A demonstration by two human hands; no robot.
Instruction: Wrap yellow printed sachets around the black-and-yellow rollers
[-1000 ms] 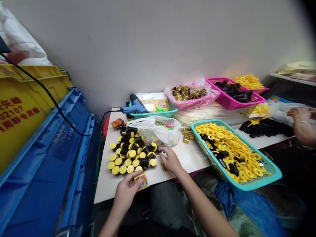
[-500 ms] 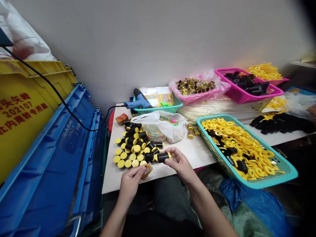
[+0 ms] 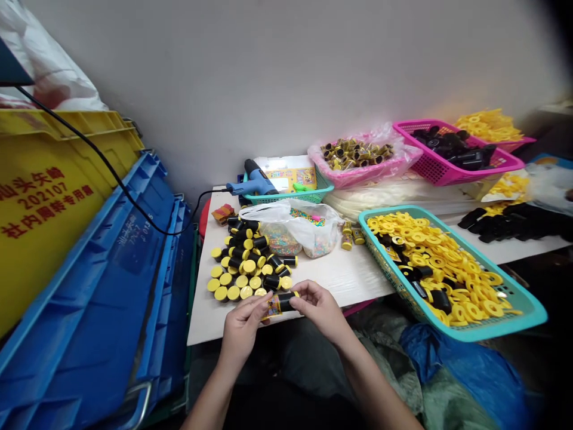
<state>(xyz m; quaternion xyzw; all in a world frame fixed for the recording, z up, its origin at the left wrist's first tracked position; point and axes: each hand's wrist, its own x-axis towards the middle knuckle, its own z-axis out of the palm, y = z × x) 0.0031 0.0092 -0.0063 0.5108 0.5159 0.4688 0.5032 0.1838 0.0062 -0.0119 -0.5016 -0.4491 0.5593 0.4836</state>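
Between my hands, over the table's front edge, is a small black cylinder with a yellow cap. My right hand pinches its capped right end. A printed yellow-and-orange label sleeve is pinched by my left hand. The sleeve meets the cylinder's left end; how far it reaches around it I cannot tell. Just beyond my hands, several like black cylinders with yellow caps stand or lie on the table. A bundle of printed sleeves lies at the back left.
A plastic bag of coloured beads lies behind the cylinders, with labelled tubes beside it. A blue heat gun rests on a teal basket. Another teal basket holds yellow rings. Blue crates flank the left.
My right hand has brought the black cylinder down and left to the sleeve in my left hand. The two were apart and now meet. The view has shifted slightly.
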